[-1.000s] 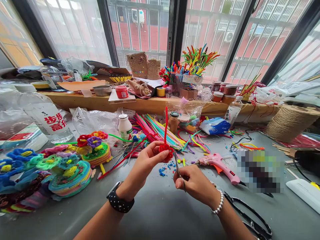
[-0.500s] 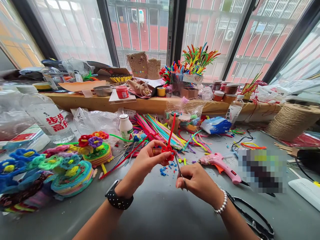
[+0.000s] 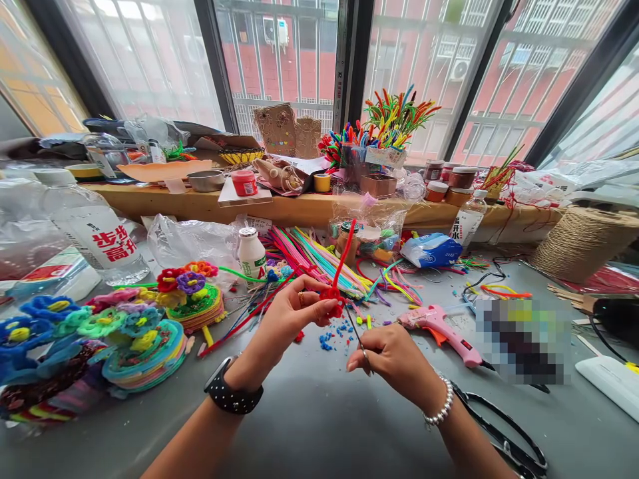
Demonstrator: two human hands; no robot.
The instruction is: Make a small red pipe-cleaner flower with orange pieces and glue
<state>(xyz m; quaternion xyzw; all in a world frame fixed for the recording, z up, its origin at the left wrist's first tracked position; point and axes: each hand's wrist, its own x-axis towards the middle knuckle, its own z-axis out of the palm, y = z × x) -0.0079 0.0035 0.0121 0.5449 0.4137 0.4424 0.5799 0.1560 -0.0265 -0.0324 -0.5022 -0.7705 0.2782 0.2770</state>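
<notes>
While the left hand [image 3: 299,316] lifts a red flower [image 3: 331,301] above the middle of the table [image 3: 309,426], its thumb and forefinger are pinching this flower at the side. A red stem [image 3: 345,251] rises from the flower, leaning slightly to the right. The right hand [image 3: 389,349] has its fingers curled around the scissors [image 3: 357,331], with the thumb at the handle. The tip of the scissors is beside the right side of the flower; whether they touch, I cannot tell. Below, small blue bits [image 3: 326,343] are scattered on the table. To the right of them lies a pink glue gun [image 3: 446,332]. Toward the far edge, pipe cleaners [image 3: 319,261] of many colours lie in a bundle, with a white bottle [image 3: 251,251] at their left. Near the left edge, finished flowers [image 3: 102,324] are crowded together.
</notes>
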